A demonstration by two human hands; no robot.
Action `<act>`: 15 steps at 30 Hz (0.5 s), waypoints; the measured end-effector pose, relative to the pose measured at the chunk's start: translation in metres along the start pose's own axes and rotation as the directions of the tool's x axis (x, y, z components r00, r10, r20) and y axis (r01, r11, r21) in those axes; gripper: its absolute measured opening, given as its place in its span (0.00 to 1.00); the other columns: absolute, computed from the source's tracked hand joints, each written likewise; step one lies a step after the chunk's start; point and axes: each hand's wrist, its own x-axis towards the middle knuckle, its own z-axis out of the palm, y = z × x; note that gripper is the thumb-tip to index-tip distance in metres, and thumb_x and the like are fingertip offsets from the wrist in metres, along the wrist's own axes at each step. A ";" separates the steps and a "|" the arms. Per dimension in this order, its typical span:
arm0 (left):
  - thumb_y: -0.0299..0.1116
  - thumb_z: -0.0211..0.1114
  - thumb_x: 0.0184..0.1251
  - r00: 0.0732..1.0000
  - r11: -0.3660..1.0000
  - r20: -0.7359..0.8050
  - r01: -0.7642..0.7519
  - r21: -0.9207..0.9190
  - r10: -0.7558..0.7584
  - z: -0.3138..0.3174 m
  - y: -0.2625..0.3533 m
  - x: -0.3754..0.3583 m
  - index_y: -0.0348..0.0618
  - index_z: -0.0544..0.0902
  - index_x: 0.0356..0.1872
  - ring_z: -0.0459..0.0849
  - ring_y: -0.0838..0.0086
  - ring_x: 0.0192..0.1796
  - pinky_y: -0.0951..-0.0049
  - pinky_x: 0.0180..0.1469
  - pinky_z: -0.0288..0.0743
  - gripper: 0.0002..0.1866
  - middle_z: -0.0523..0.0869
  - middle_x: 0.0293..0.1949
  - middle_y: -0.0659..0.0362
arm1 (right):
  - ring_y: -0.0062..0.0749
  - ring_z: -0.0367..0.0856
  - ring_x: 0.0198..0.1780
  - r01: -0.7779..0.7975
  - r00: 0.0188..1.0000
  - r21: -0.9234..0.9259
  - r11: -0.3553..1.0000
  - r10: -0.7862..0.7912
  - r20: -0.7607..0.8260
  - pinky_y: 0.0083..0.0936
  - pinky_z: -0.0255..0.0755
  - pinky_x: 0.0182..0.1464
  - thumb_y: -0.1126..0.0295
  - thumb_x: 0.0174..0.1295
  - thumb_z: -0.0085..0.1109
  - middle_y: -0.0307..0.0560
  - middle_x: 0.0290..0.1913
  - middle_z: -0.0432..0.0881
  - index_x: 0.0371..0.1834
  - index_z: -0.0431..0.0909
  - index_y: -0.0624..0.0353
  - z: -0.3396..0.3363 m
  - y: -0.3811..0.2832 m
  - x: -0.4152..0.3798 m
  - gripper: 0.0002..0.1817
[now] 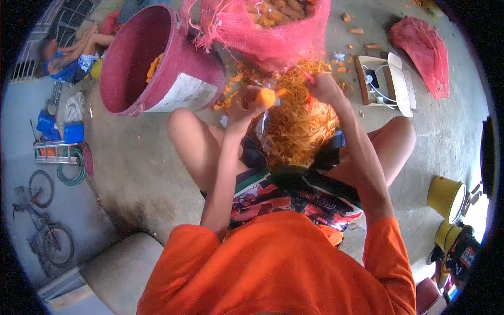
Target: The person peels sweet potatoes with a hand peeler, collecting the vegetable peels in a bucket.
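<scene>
My left hand is closed around a peeled orange carrot, its blunt end facing up towards me. To the right, my right hand has its fingers curled round a small red-handled tool; its working end cannot be made out. Between my knees and under both hands lies a big heap of orange carrot peelings. Just beyond the hands, a pink mesh sack gapes, with unpeeled carrots inside. A large magenta bucket leans at the left, holding some peeled carrots.
An open cardboard box with a white cable stands at right, near another pink mesh sack. Loose carrots and scraps dot the concrete floor. A person sits far left. Yellow buckets stand right, a bicycle left.
</scene>
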 end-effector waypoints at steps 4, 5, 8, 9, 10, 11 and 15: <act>0.42 0.77 0.62 0.970 0.922 0.217 0.015 0.386 -0.106 0.011 0.004 0.011 0.44 0.81 0.56 0.82 0.77 0.48 0.73 0.55 0.75 0.24 0.84 0.47 0.63 | 0.39 0.86 0.32 0.023 0.986 0.462 0.887 0.057 -0.159 0.39 0.77 0.40 0.46 0.72 0.56 0.56 0.26 0.84 0.37 0.83 0.67 -0.048 -0.039 -0.019 0.28; 0.42 0.77 0.62 0.966 0.924 0.229 0.021 0.382 -0.117 0.013 -0.006 0.005 0.44 0.81 0.56 0.82 0.77 0.48 0.73 0.55 0.75 0.24 0.84 0.47 0.63 | 0.33 0.84 0.34 -0.037 0.966 0.564 0.825 0.175 -0.192 0.35 0.76 0.42 0.43 0.75 0.53 0.51 0.28 0.85 0.41 0.83 0.67 -0.051 -0.047 -0.024 0.31; 0.54 0.65 0.71 0.912 0.914 0.060 0.401 0.065 -0.405 0.031 -0.021 -0.005 0.45 0.81 0.53 0.84 0.76 0.43 0.75 0.46 0.78 0.24 0.84 0.43 0.63 | 0.28 0.79 0.44 -0.021 0.952 0.865 0.502 0.275 -0.136 0.32 0.74 0.53 0.41 0.78 0.46 0.47 0.41 0.85 0.54 0.82 0.69 -0.046 -0.062 -0.028 0.35; 0.54 0.65 0.71 0.913 0.915 0.057 0.399 0.064 -0.403 0.037 -0.024 -0.005 0.45 0.81 0.53 0.84 0.76 0.43 0.75 0.46 0.78 0.24 0.84 0.43 0.63 | 0.28 0.79 0.44 -0.020 0.953 0.864 0.503 0.272 -0.136 0.32 0.74 0.53 0.41 0.78 0.46 0.47 0.41 0.85 0.54 0.82 0.69 -0.042 -0.071 -0.029 0.35; 0.56 0.62 0.73 0.878 0.879 -0.054 0.475 -0.027 -0.476 0.044 -0.027 -0.002 0.46 0.81 0.52 0.84 0.76 0.40 0.75 0.42 0.78 0.24 0.84 0.41 0.63 | 0.31 0.78 0.51 0.009 0.972 0.870 0.493 0.202 -0.125 0.33 0.72 0.58 0.41 0.79 0.43 0.50 0.49 0.84 0.60 0.78 0.69 -0.038 -0.080 -0.030 0.35; 0.58 0.59 0.75 0.823 0.837 -0.155 0.532 -0.127 -0.547 0.048 -0.027 0.001 0.46 0.80 0.51 0.84 0.76 0.37 0.75 0.39 0.78 0.24 0.85 0.39 0.63 | 0.34 0.78 0.58 0.040 0.985 0.875 0.482 0.129 -0.116 0.34 0.70 0.63 0.42 0.80 0.41 0.52 0.56 0.84 0.66 0.75 0.69 -0.035 -0.089 -0.032 0.37; 0.57 0.48 0.81 0.823 0.748 -0.058 0.481 -0.458 -0.565 0.038 -0.022 0.005 0.47 0.79 0.52 0.81 0.76 0.30 0.74 0.31 0.76 0.24 0.84 0.35 0.62 | 0.49 0.79 0.66 0.304 0.927 0.612 0.730 -0.078 -0.368 0.40 0.69 0.68 0.45 0.81 0.41 0.66 0.60 0.82 0.70 0.70 0.70 -0.029 -0.105 -0.039 0.35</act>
